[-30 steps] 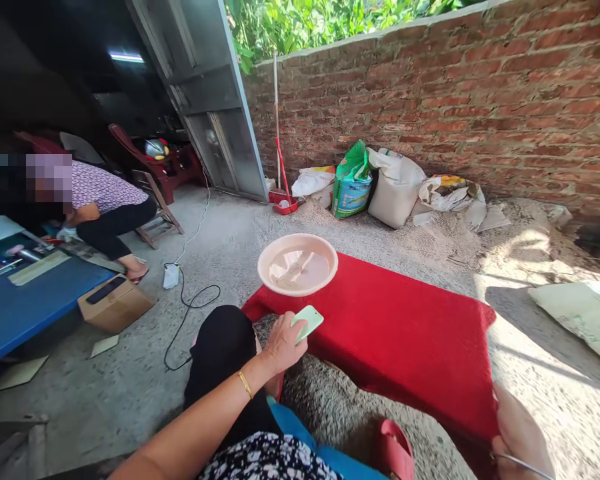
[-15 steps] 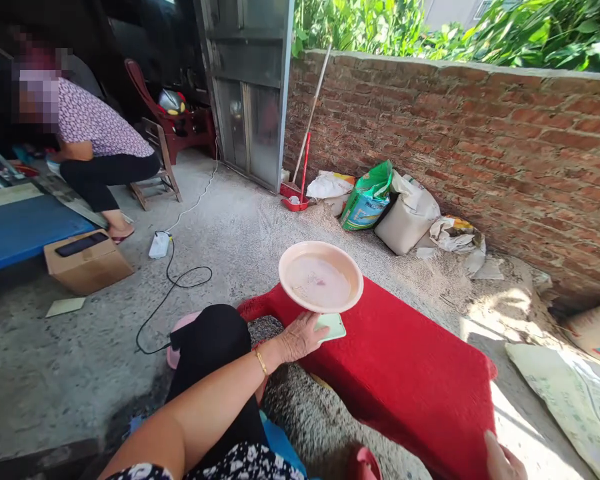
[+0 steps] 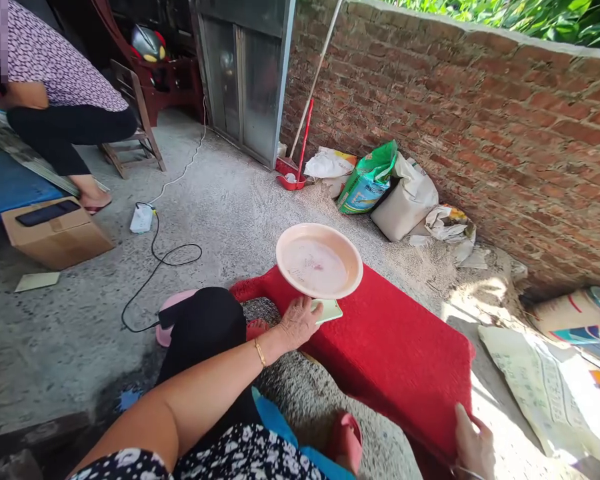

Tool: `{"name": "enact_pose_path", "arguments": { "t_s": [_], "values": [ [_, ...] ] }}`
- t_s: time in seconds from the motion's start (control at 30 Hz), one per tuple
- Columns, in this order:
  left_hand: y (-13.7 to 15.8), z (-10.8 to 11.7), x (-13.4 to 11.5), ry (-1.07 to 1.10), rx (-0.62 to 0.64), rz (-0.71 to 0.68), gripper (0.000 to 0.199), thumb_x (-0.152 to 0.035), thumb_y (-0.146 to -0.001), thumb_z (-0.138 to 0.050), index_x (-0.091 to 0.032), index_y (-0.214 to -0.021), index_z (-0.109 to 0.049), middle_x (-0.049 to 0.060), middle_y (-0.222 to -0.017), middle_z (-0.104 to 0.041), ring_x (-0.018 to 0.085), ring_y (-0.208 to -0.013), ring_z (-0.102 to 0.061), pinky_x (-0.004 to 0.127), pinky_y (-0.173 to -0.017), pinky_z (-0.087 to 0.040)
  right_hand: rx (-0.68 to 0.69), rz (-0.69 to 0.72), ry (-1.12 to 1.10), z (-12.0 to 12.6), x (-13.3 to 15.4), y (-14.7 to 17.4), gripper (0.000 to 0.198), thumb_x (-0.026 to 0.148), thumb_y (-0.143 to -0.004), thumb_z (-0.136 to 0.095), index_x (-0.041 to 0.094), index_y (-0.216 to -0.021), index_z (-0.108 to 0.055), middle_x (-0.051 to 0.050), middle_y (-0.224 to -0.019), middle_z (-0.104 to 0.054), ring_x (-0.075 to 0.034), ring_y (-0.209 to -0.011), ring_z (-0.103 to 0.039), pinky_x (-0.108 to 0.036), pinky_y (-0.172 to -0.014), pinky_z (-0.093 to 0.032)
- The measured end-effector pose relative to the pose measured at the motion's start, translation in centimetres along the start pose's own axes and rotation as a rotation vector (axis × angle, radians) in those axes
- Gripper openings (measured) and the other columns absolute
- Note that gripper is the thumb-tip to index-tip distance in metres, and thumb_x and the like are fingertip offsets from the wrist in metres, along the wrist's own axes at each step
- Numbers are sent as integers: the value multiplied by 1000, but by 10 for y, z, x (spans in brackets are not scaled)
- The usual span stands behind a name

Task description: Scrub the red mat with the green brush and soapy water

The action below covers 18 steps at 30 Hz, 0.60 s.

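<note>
A long red cloth-covered bench point(image 3: 405, 347) stretches in front of me. At its far end a shallow peach basin point(image 3: 355, 273) stands with cloudy liquid and small specks in it. My left hand point(image 3: 300, 323) is closed on a pale green, flat rectangular slab point(image 3: 329, 311) beside the basin's near rim. The thumb lies along the slab; some fingers are bent and partly hidden. My right hand point(image 3: 474, 441) grips the bench's near right end, thumb on top and other fingers partly hidden.
At left, a person point(image 3: 65, 73) sits on a wooden chair point(image 3: 140, 117) by a cardboard box point(image 3: 60, 237). A black cable point(image 3: 153, 267) runs from a white power strip point(image 3: 142, 218) across the floor. Filled sacks point(image 3: 405, 203) and a red dustpan point(image 3: 291, 181) line the brick wall point(image 3: 430, 113).
The view has tilted down and turned slightly right, so more of the right-hand drum and sack shows. Both hands keep their places on the slab and the bench end.
</note>
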State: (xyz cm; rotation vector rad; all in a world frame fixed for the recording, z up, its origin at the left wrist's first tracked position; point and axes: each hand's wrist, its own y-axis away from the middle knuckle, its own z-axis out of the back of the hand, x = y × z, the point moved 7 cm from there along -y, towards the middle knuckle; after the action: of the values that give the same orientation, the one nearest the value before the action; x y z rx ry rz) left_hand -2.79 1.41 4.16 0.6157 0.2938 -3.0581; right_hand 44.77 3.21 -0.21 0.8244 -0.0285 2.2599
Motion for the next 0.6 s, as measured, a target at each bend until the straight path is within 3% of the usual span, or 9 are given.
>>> {"name": "enact_pose_path", "arguments": {
  "t_s": [0.1, 0.23, 0.3, 0.37, 0.5, 0.6],
  "values": [
    [8, -11, -23, -4, 42, -26, 44, -28, -84, -56, -21, -127, -52, 15, -105, -52, 30, -96, -48, 46, -83, -40, 4, -67, 5, -4, -6, -2, 62, 70, -64, -58, 29, -111, -58, -14, -107, -67, -39, -95, -65, -55, -74, -52],
    [29, -26, -77, 24, 150, -301, 52, -38, -84, -56, -29, -134, -46, 12, -103, -50, 28, -93, -46, 43, -81, -39, 22, -67, 11, -6, -4, -1, 67, 71, -67, -55, 24, -115, -57, -18, -117, -63, -39, -102, -62, -53, -80, -51],
    [32, -25, -89, 20, 160, -353, 57, -43, -83, -57, -31, -137, -43, 12, -105, -49, 27, -92, -45, 43, -80, -39, 37, -61, 9, -6, -3, 1, 69, 70, -70, -53, 22, -119, -55, -20, -122, -60, -39, -103, -62, -52, -82, -50],
    [26, -19, -83, -12, 128, -295, 59, -41, -83, -57, -32, -139, -42, 12, -103, -49, 28, -90, -46, 43, -79, -39, 51, -48, -1, -6, -2, 4, 72, 70, -71, -52, 20, -124, -53, -21, -125, -58, -38, -105, -61, -52, -84, -49],
    [1, -5, -42, -61, 23, -65, 56, -33, -84, -55, -30, -138, -45, 12, -100, -50, 28, -90, -47, 41, -79, -40, 71, -13, -34, -7, -6, 6, 74, 69, -72, -52, 20, -128, -50, -20, -128, -56, -37, -111, -57, -52, -93, -44],
    [-4, -7, -30, -122, 13, 9, 55, -34, -84, -54, -28, -138, -47, 12, -99, -51, 29, -89, -48, 42, -78, -41, 62, 18, -132, -9, -11, 3, 71, 68, -71, -55, 20, -124, -52, -16, -126, -58, -33, -110, -57, -49, -95, -43]
  ]
}}
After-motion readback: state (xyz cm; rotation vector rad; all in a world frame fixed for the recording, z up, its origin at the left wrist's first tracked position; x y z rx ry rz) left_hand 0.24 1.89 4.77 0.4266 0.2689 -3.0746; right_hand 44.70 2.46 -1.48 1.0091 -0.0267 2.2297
